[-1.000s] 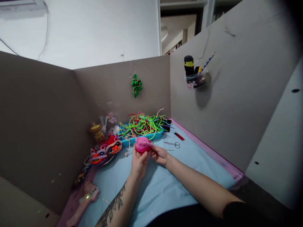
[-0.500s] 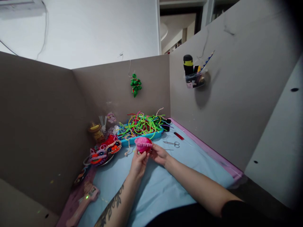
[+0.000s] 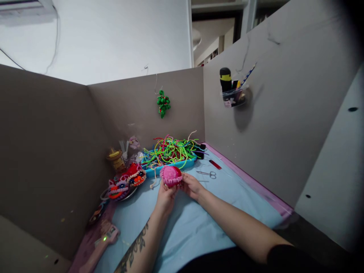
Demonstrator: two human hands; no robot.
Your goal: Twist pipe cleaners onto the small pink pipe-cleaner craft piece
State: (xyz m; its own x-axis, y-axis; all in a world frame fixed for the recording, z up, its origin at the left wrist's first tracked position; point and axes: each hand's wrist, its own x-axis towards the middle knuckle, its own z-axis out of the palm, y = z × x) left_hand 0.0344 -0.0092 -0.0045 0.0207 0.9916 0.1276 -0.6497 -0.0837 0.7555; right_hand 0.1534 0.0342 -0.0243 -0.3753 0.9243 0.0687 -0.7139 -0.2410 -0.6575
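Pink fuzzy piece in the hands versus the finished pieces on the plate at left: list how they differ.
The pink fuzzy piece is held above the blue mat by the left hand and right hand; the finished pieces lie untouched on a plate. The held one is a single pink and red round; the plated ones are several, multicoloured, with eye-like dots. Both look made of fuzzy pipe cleaners.

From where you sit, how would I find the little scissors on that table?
Start at the blue tray piled with bright pipe cleaners by the back wall. Just in front of its right end, the scissors lie flat on the light blue mat. They are silvery metal, unlike the red stick beside them.
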